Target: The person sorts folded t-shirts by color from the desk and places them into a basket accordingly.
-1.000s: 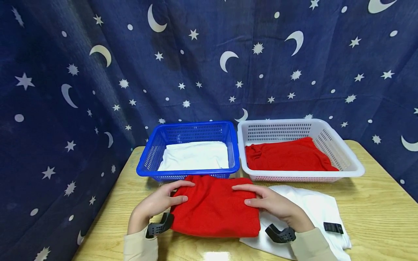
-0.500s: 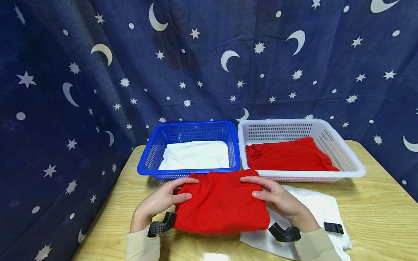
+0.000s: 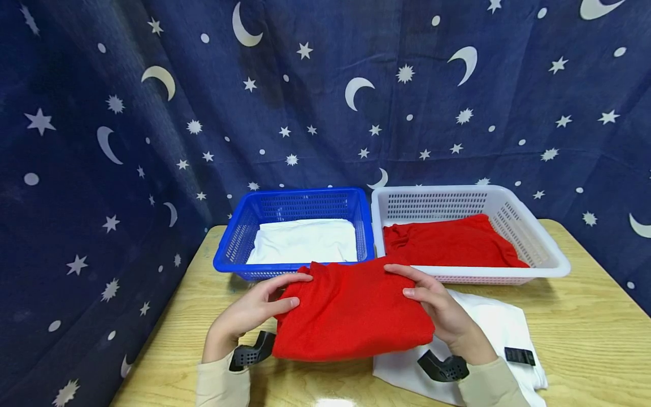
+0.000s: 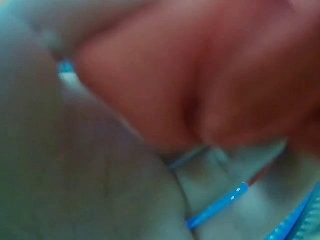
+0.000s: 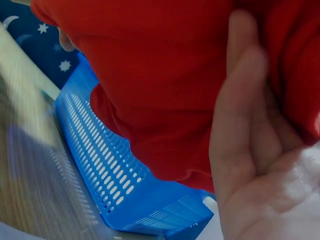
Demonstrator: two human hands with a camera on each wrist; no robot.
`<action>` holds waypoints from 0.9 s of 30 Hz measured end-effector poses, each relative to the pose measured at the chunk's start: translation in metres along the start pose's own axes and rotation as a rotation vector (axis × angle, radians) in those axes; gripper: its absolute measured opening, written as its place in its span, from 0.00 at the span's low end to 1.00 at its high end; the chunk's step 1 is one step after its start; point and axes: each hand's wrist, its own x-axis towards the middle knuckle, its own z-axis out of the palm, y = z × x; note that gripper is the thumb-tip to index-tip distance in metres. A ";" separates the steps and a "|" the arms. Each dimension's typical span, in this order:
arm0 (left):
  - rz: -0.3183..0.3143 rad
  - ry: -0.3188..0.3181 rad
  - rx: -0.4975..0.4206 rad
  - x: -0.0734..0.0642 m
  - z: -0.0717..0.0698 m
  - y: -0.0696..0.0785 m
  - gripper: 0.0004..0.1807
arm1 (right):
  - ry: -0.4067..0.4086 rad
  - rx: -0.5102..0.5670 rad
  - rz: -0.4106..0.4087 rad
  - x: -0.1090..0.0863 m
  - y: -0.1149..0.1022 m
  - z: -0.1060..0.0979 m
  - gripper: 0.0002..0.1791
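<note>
A folded red cloth, probably a garment (image 3: 351,311), hangs between my two hands above the wooden table, its right side raised higher than its left. My left hand (image 3: 249,312) grips its left edge, thumb on top and the lower fingers hidden beneath. At the opposite edge, my right hand (image 3: 447,314) holds it the same way. In the right wrist view, fingers of the right hand (image 5: 245,135) reach under the red fabric (image 5: 160,80). The left wrist view is blurred, showing reddish cloth (image 4: 145,75) close to the lens.
Behind stands a blue basket (image 3: 231,267) with a folded white cloth (image 3: 307,240) inside. Right beside it, a white basket (image 3: 554,263) holds a red cloth (image 3: 447,243). Another white cloth with a black label (image 3: 500,316) lies on the table (image 3: 585,316) under the right forearm.
The red cloth has risen from the table in both hands and shifted slightly right. Its right side has tilted upward. Both baskets and the white cloth on the table stay put.
</note>
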 end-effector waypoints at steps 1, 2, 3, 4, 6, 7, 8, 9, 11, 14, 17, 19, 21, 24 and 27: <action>0.019 -0.007 -0.014 -0.001 0.000 0.001 0.23 | -0.003 0.023 -0.008 0.000 -0.001 0.000 0.26; 0.042 -0.016 -0.027 -0.001 0.001 0.002 0.23 | 0.002 0.042 -0.015 0.000 -0.002 0.000 0.26; 0.058 -0.025 -0.042 -0.001 0.001 0.003 0.24 | 0.006 0.060 -0.020 0.000 -0.003 0.000 0.26; 0.075 -0.032 -0.055 -0.001 0.001 0.005 0.24 | 0.005 0.077 -0.027 -0.001 -0.003 0.000 0.26; 0.104 -0.041 -0.084 -0.002 0.001 0.009 0.26 | -0.004 0.111 -0.041 -0.001 -0.005 0.000 0.25; 0.111 -0.040 -0.093 -0.002 0.001 0.012 0.26 | -0.013 0.131 -0.044 -0.002 -0.005 0.000 0.25; 0.114 -0.034 -0.099 -0.003 0.001 0.014 0.26 | -0.025 0.147 -0.050 -0.002 -0.006 0.000 0.25; 0.111 -0.024 -0.106 -0.004 0.001 0.017 0.27 | -0.032 0.163 -0.048 -0.003 -0.006 0.001 0.24; 0.116 0.009 -0.105 -0.005 0.001 0.021 0.27 | -0.031 0.187 -0.043 -0.003 -0.008 0.003 0.24; 0.133 0.063 -0.099 -0.004 0.001 0.027 0.27 | -0.021 0.209 -0.061 -0.002 -0.012 0.006 0.25; 0.167 0.103 -0.104 0.003 0.003 0.032 0.27 | -0.073 0.268 -0.122 0.000 -0.015 0.006 0.25; 0.175 0.138 -0.118 0.009 0.006 0.033 0.27 | -0.114 0.318 -0.165 0.001 -0.017 0.003 0.24; 0.177 0.187 -0.157 0.017 0.010 0.035 0.26 | -0.115 0.361 -0.192 0.002 -0.018 0.000 0.24; 0.186 0.282 -0.232 0.028 0.016 0.037 0.25 | -0.049 0.363 -0.199 0.003 -0.019 -0.008 0.23; 0.201 0.375 -0.311 0.037 0.021 0.040 0.24 | 0.001 0.319 -0.191 0.003 -0.021 -0.014 0.25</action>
